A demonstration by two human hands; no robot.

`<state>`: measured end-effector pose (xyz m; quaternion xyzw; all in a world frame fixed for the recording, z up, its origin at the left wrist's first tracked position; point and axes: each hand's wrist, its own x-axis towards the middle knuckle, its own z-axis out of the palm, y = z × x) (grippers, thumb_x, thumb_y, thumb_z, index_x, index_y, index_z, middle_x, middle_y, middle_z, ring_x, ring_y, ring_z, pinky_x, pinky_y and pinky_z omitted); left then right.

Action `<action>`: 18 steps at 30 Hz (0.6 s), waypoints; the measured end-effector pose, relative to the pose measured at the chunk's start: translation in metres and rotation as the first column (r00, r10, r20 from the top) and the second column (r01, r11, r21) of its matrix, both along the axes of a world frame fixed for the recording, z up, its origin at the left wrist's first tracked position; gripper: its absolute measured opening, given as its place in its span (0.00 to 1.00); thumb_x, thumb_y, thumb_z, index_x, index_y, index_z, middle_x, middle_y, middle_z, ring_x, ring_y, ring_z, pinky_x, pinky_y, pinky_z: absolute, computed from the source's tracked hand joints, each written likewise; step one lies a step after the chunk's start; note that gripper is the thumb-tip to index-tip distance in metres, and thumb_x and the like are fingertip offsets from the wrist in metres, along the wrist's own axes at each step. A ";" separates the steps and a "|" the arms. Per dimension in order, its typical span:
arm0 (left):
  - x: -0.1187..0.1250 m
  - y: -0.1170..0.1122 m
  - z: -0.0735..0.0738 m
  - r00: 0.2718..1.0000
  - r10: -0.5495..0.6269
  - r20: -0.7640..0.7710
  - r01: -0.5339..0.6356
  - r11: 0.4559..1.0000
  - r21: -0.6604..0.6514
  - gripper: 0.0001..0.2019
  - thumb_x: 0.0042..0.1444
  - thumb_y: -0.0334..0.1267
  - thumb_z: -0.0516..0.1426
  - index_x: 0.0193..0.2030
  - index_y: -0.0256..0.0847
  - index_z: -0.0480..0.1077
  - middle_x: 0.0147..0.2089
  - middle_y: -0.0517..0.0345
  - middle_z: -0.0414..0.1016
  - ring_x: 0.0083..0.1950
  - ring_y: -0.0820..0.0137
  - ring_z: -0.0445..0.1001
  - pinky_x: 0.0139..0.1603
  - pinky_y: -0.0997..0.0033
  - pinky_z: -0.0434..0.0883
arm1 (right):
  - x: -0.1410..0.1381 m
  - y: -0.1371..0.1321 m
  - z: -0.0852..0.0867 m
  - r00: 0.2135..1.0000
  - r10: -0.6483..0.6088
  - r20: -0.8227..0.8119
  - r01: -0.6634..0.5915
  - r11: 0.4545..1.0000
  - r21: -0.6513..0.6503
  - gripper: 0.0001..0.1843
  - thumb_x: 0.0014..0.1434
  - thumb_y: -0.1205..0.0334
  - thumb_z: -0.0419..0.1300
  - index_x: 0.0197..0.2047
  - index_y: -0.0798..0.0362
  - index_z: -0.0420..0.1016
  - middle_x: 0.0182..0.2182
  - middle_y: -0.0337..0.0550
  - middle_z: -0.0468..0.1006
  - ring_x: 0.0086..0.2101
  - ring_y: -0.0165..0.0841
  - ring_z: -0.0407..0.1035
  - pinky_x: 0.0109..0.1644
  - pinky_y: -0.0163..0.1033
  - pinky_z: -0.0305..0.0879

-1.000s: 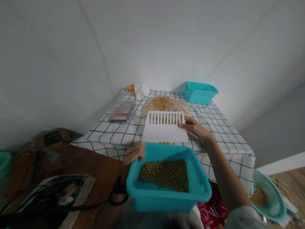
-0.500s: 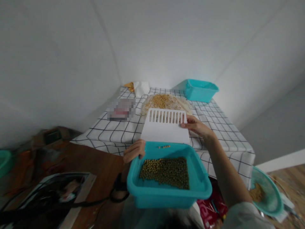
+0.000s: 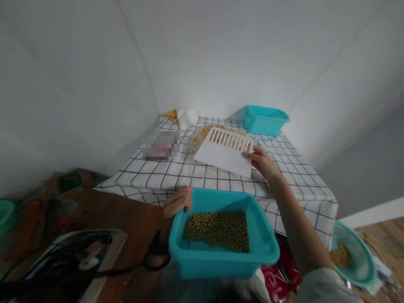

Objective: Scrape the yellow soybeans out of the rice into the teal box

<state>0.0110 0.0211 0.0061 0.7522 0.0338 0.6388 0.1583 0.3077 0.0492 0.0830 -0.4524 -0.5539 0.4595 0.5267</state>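
A: What are the surfaces like?

B: The table (image 3: 304,185) wears a white cloth (image 3: 151,176) with thin black checks, hanging over the front edge. The near tub (image 3: 227,263) is smooth turquoise, plastic-looking, a rounded rectangle with a thick rim. Small round beans (image 3: 217,229) make a pebbly layer on its bottom.

A: And what do the hands have?

B: The right hand (image 3: 260,160) pinches the right edge of a slotted white panel (image 3: 223,159), thumb on the near face. The left hand (image 3: 179,203) curls its fingers over the rim at the tub's far left corner.

A: Where is the panel, and how does it look?

B: Over the table, beyond the tub and in front of a heap of yellowish beans (image 3: 202,135), partly covering it. I can't tell whether it touches the cloth. It's thin, matte and flat, wider at the near edge, which slants down to the right; a row of upright slots runs along the far edge.

A: The beans in the tub?

B: Greenish brown, more golden towards the left.

A: Any writing?

B: A shiny red bag (image 3: 274,286), low beside the tub, carries pale lettering, too cut off to read. The pixelated patch (image 3: 161,146) on the table's left gives nothing legible.
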 end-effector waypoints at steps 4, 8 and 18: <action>-0.003 -0.005 0.004 0.994 -0.040 -0.097 0.044 0.999 0.032 0.19 0.66 0.34 0.53 0.23 0.38 0.58 0.25 0.66 0.61 0.26 0.76 0.62 0.30 0.74 0.66 | -0.004 -0.004 0.001 0.987 0.138 0.077 -0.136 0.990 -0.034 0.18 0.53 0.57 0.67 0.48 0.48 0.76 0.45 0.43 0.80 0.42 0.37 0.74 0.43 0.41 0.71; 0.003 -0.019 0.003 0.998 0.017 -0.060 -0.020 0.999 -0.040 0.19 0.69 0.38 0.48 0.24 0.40 0.55 0.25 0.65 0.55 0.26 0.74 0.59 0.30 0.71 0.62 | -0.010 -0.002 -0.001 0.945 0.258 0.202 -0.255 0.966 -0.043 0.13 0.54 0.56 0.67 0.43 0.50 0.77 0.37 0.42 0.80 0.34 0.33 0.72 0.36 0.38 0.69; 0.007 -0.041 0.024 0.996 0.082 0.023 -0.083 0.996 0.027 0.20 0.67 0.34 0.49 0.22 0.40 0.52 0.21 0.64 0.53 0.23 0.76 0.55 0.26 0.68 0.60 | -0.008 0.011 -0.008 0.980 -0.004 0.197 -0.020 0.993 0.119 0.15 0.53 0.56 0.66 0.44 0.50 0.78 0.41 0.43 0.81 0.35 0.35 0.74 0.38 0.40 0.70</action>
